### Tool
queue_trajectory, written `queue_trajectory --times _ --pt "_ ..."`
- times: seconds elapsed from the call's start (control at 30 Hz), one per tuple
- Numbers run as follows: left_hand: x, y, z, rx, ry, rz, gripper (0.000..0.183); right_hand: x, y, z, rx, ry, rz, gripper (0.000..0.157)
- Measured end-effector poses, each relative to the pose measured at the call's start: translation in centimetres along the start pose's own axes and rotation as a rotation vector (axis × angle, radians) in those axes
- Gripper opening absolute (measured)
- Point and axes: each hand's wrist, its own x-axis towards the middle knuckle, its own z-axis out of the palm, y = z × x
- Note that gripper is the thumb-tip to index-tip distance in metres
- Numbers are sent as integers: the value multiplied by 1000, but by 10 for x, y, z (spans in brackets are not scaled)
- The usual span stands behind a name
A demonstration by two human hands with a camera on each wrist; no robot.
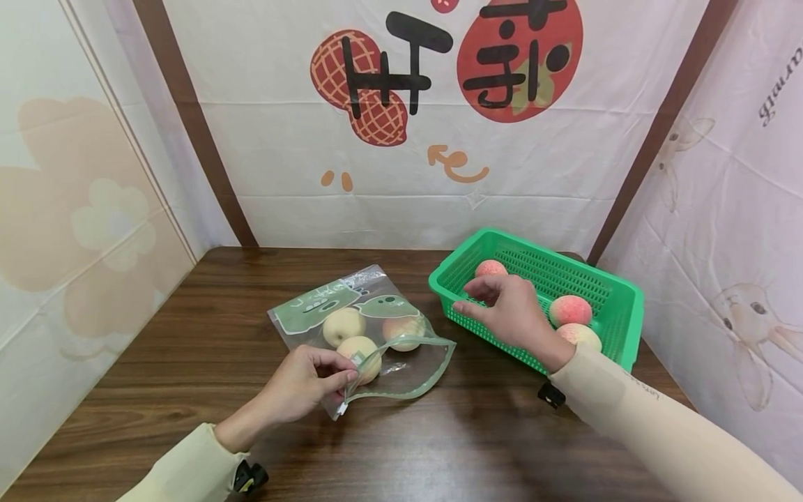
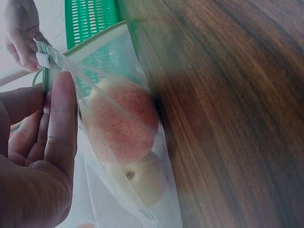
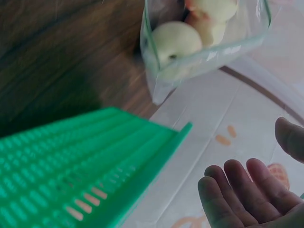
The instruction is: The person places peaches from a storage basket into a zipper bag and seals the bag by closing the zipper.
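My left hand (image 1: 304,383) pinches the green-edged mouth of a clear zip bag (image 1: 314,312) close to its white slider (image 1: 341,408). The mouth gapes toward the right. Inside the bag lie pale peaches (image 1: 343,326) and a redder peach (image 2: 123,121). Over the near left part of a green slotted basket (image 1: 546,275) is my right hand (image 1: 511,310), its fingers loosely bent and apart from the thumb, holding nothing. The basket has a pink peach (image 1: 491,268) beyond the hand, and a red peach (image 1: 571,310) beside a paler peach (image 1: 580,336) near the right forearm.
The bag and basket stand on a dark wooden table (image 1: 163,348), basket to the right of the bag. Printed white cloth (image 1: 282,223) hangs behind the table and along both sides. A small black device (image 1: 552,394) sits under the right wrist.
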Motion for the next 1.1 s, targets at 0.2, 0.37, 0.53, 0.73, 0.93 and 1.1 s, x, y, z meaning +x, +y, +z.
queue_trajectory --times 0.2,0.37,0.53,0.73,0.93,1.1 --pt "0 -1 0 -1 -3 -7 9 12 9 -13 -28 16 41 27" --pt "0 -1 0 -13 -7 -17 9 23 14 -24 -9 22 63 24" --pt "0 -1 0 -14 -6 -23 9 34 20 -33 -1 19 97 36" --pt "0 -1 0 -13 -5 -21 9 49 31 -38 14 10 122 44" --pt "0 0 0 -6 -3 -17 9 63 46 -40 30 12 141 51" --pt "0 -1 0 -7 -3 -13 9 73 60 -40 41 23 158 56"
